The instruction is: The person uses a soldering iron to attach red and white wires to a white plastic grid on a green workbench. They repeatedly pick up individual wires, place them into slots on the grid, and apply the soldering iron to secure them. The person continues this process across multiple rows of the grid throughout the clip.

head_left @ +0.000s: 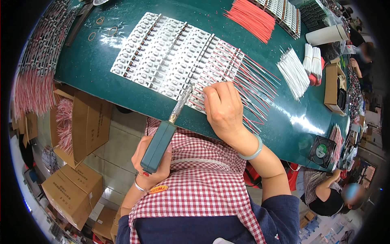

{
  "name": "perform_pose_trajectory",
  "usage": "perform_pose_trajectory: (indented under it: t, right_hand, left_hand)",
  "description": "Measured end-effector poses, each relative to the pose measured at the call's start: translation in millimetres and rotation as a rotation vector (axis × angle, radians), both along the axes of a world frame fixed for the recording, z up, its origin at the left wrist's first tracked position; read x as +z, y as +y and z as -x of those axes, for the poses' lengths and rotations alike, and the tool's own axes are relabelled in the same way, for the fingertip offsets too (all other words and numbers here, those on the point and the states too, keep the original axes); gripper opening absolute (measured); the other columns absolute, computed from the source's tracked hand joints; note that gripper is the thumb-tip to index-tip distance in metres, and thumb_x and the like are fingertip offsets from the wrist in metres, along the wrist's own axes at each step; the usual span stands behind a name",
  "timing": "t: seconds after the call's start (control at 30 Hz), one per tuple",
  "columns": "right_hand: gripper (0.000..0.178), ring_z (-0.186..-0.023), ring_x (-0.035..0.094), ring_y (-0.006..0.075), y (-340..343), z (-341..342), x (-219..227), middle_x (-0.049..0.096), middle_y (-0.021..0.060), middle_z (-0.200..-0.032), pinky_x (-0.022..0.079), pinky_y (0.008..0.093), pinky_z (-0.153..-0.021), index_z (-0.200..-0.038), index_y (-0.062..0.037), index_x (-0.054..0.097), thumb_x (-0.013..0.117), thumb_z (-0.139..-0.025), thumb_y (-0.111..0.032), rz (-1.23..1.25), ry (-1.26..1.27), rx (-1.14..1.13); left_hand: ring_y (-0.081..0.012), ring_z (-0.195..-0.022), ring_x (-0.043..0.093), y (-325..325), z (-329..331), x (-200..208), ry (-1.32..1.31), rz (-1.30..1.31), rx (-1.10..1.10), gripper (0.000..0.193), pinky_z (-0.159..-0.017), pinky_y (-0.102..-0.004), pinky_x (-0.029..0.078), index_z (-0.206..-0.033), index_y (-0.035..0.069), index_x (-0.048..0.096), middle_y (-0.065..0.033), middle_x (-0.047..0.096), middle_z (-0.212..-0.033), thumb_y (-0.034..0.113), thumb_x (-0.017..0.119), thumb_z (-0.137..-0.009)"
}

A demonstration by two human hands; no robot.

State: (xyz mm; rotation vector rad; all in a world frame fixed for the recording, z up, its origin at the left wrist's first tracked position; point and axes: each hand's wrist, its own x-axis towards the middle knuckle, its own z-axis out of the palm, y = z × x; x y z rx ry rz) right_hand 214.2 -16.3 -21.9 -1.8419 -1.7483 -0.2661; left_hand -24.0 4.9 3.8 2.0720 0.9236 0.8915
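Note:
My left hand (151, 156) is wrapped round the green handle of a soldering gun (159, 145). Its metal barrel reaches up to the near edge of a white panel of small circuit boards (162, 53), with the tip among the parts there. Close to that tip, my right hand (223, 106) is closed in a pinch over the panel's near right corner; what its fingertips hold is hidden. Thin red and white wires (256, 81) run from the panel's right-hand rows out over the green table (93, 87), some passing beneath my right hand.
Red wires (252, 20) and white wires (293, 73) lie in bundles at the right. Beyond are a white cylinder (327, 35), an open carton (335, 87) and a small black fan (322, 150). Wired strips hang at the left above cardboard boxes (73, 195). Another person (329, 195) sits at right.

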Motion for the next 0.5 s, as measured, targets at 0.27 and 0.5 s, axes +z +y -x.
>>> perform_pose_trajectory:
  t: [0.27,0.5]
  right_hand:
    - [0.012,-0.08,0.054,0.028,10,-5,13,0.052,0.0112,-0.084,0.046,0.0384,-0.066,-0.083,-0.0024,0.056,0.063,-0.074,0.001,0.067,0.066,0.011]
    - [0.01,-0.081,0.055,0.0295,19,-2,14,0.051,0.0126,-0.082,0.048,0.0396,-0.066,-0.081,-0.0016,0.055,0.063,-0.075,0.0,0.152,0.068,-0.034]
  left_hand:
    - [-0.0302,-0.084,0.072,0,-6,1,-0.005,0.085,0.043,0.021,-0.071,-0.0338,0.057,-0.096,-0.006,0.07,-0.0183,0.07,-0.098,-0.001,0.074,-0.076]
    - [-0.0319,-0.085,0.071,3,-9,-1,-0.028,0.076,0.018,0.021,-0.073,-0.0352,0.058,-0.097,-0.007,0.069,-0.0185,0.069,-0.098,-0.002,0.074,-0.077]
